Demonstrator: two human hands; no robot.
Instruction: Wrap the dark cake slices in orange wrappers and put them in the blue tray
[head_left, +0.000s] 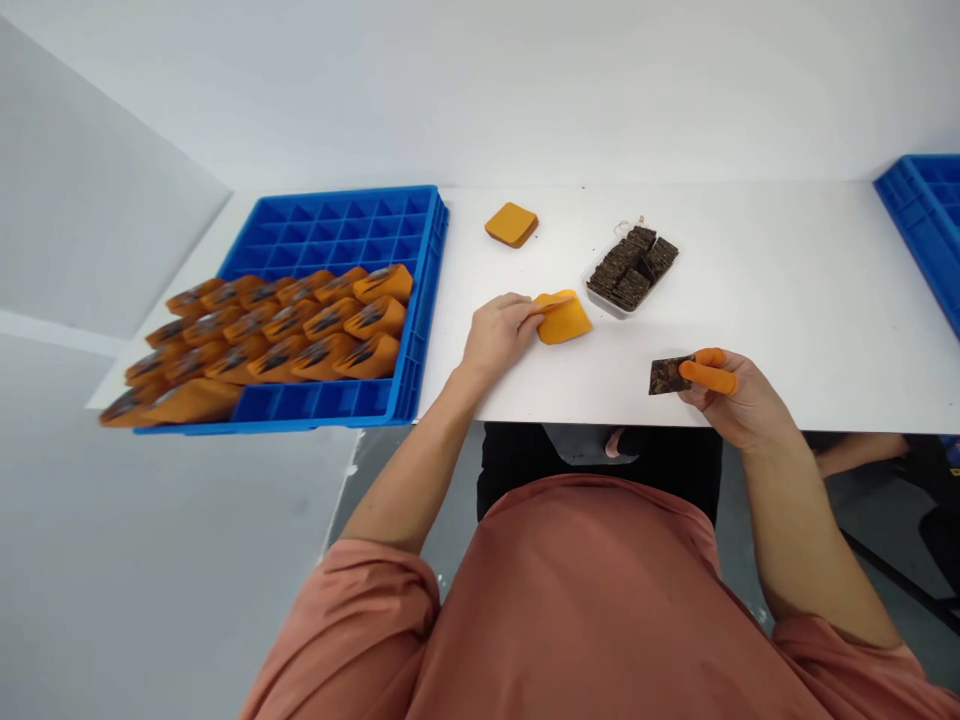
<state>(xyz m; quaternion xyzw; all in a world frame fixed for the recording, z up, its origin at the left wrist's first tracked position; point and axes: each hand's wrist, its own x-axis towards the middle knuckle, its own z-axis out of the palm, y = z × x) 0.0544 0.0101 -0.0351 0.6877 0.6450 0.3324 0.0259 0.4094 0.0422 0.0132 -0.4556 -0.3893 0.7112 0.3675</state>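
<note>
My left hand [502, 330] pinches the left edge of a yellow-orange paper pouch [566, 319], which lies on or just over the white table. Between the fingers of my right hand [739, 392] is a thin, dark brown, speckled slab [667, 376], held near the table's front edge. Orange finger covers sit on two of those digits. Behind my hands a clear plastic tray [622, 311] holds rows of similar dark slabs [631, 268]. A stack of flat orange pouches [511, 225] rests farther back.
At the left stands a blue compartment crate [431, 310], its front part filled with orange pouches [322, 315] showing dark contents. Another blue crate [919, 235] is at the right edge. Some thin string [630, 226] lies behind the tray. Part of another person's arm [859, 453] shows at lower right.
</note>
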